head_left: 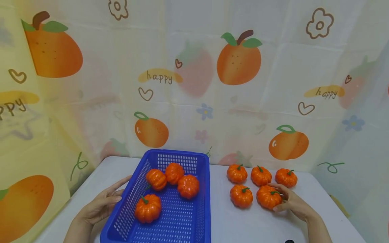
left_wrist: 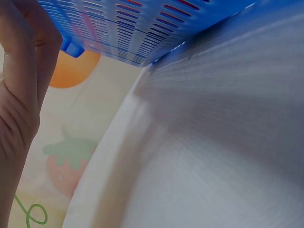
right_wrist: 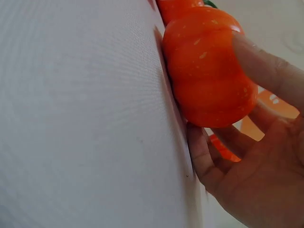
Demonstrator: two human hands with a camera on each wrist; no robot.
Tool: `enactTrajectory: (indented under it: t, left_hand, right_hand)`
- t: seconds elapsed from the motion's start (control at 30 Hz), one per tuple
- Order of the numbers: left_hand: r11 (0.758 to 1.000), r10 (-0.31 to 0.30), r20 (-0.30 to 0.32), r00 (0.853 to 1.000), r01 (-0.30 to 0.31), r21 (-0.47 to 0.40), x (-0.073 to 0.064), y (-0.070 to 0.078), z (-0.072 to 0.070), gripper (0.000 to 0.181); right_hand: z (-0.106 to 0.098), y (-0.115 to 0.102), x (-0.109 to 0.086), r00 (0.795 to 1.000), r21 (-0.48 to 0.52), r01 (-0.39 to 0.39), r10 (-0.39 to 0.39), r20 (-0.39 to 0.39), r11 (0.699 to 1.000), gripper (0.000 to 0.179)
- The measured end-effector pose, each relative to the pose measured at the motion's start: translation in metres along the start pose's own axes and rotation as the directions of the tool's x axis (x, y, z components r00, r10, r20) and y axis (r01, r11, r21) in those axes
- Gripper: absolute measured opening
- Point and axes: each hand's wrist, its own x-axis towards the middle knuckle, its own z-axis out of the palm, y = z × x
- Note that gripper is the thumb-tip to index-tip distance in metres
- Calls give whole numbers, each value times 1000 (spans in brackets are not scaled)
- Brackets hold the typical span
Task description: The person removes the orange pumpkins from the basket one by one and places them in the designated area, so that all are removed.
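Note:
My right hand [head_left: 290,201] grips a small orange pumpkin [head_left: 269,197] on the white table, thumb on the near side and fingers around the far side. In the right wrist view the thumb lies against the ribbed pumpkin [right_wrist: 209,71], and the fingertips reach under its edge at the table. A blue plastic basket [head_left: 207,202] with slotted walls stands left of centre. Inside it are several pumpkins, one of them a pumpkin [head_left: 148,208] near the left wall. My left hand [head_left: 101,204] is beside the basket's left wall, fingers extended along the rim and holding nothing.
Around the gripped pumpkin stand several more, among them a pumpkin [head_left: 241,196] to its left and a pumpkin [head_left: 286,178] behind it. A fruit-printed curtain [head_left: 243,135] closes off the table's back. A small black object [head_left: 289,241] lies at the front edge.

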Motion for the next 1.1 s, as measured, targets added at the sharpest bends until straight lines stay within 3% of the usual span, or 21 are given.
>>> enactTrajectory:
  t: [0.27,0.5,0.83,1.1]
  left_hand:
    - [998,7,-55,998,-4,65,0,0,2,67]
    - [998,16,-38,999,-14,58,0,0,2,68]
    - [1000,0,5,1000,0,22,0,1,-2,69]
    - [1000,7,-15,1000,-7,18,0,0,-1,69]
  right_hand:
    - [-2,-5,-4,1000,35,17,-16,-13,999,82]
    - [-4,-13,-7,997,23,6,-4,-79,1000,77]
    - [-9,-30,-9,976,-57,33,-45,-211,998,72]
    - [-2,-55,-9,954,-79,82,-101,-282,993,70]
